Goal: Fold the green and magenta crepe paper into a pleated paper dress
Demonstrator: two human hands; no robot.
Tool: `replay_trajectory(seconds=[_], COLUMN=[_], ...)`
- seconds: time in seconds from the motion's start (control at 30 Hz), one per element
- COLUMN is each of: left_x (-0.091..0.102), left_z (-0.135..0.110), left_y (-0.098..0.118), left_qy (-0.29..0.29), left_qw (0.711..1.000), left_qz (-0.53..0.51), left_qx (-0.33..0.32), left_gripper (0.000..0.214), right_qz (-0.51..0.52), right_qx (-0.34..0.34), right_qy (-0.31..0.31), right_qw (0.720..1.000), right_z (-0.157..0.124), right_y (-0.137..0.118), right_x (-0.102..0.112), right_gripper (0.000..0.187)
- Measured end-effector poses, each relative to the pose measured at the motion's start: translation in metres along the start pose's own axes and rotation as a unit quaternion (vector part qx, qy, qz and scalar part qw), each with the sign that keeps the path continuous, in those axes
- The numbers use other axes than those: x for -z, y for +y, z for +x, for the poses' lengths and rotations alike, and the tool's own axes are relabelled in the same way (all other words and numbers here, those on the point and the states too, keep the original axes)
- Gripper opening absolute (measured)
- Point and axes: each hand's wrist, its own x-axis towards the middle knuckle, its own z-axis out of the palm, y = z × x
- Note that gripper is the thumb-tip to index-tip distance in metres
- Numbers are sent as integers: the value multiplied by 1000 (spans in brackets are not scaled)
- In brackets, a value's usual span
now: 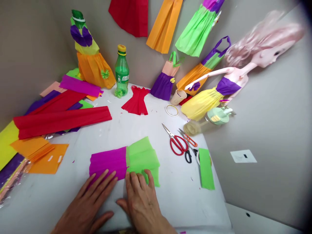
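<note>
A piece of magenta crepe paper [108,161] lies on the white table, joined at its right edge to a pleated light green crepe paper piece [142,156] that fans out to the right. My left hand [90,201] rests flat, fingers spread, with its fingertips over the lower edge of the magenta paper. Beside it, my right hand [143,198] touches the lower part of the green paper near the seam. Its fingers are bent and apart, the thumb sticks out to the left, and nothing shows in its grasp.
Red-handled scissors [178,144], orange snips [190,139] and a green paper strip [206,169] lie at the right. Crepe paper sheets [63,120] pile up at the left. Behind stand a green bottle [122,73], a small red paper dress [137,100] and a doll [226,84].
</note>
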Motion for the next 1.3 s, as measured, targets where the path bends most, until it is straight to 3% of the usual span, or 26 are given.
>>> replay_trajectory(seconds=[0.1, 0.2, 0.3, 0.43, 0.5, 0.6, 0.7, 0.97, 1.13, 1.3], left_x=[14, 31, 39, 34, 31, 29, 29, 30, 29, 28], left_z=[-10, -1, 36, 100, 125, 146, 150, 138, 139, 137], left_y=[-25, -43, -48, -50, -52, -56, -55, -37, -38, -28], left_qy=[18, 22, -1, -56, -112, -140, -145, -126, -126, -104], left_qw=[999, 986, 967, 959, 953, 949, 949, 946, 949, 954], left_qz=[-18, -78, -144, -198, -208, -208, -207, -196, -183, -190], left_qx=[40, 145, 209, 195, 189, 193, 189, 227, 224, 209], left_gripper=[72, 62, 58, 56, 46, 22, 9, 22, 8, 11], right_qz=[-6, -12, -2, 18, 21, 32, 60, 85, 103, 102], right_qx=[45, 114, 167, 186, 203, 232, 239, 223, 219, 223], right_qy=[-19, -9, -14, -66, -68, -37, -12, 11, 16, 41], right_qw=[999, 993, 986, 980, 977, 972, 969, 971, 970, 969], right_z=[5, 11, 20, 31, 34, 34, 33, 30, 31, 32], right_y=[10, 22, 31, 38, 42, 49, 55, 53, 54, 54], right_x=[4, 6, 11, 19, 19, 14, 7, -5, -14, -17], right_gripper=[64, 51, 40, 30, 29, 30, 28, 23, 21, 21])
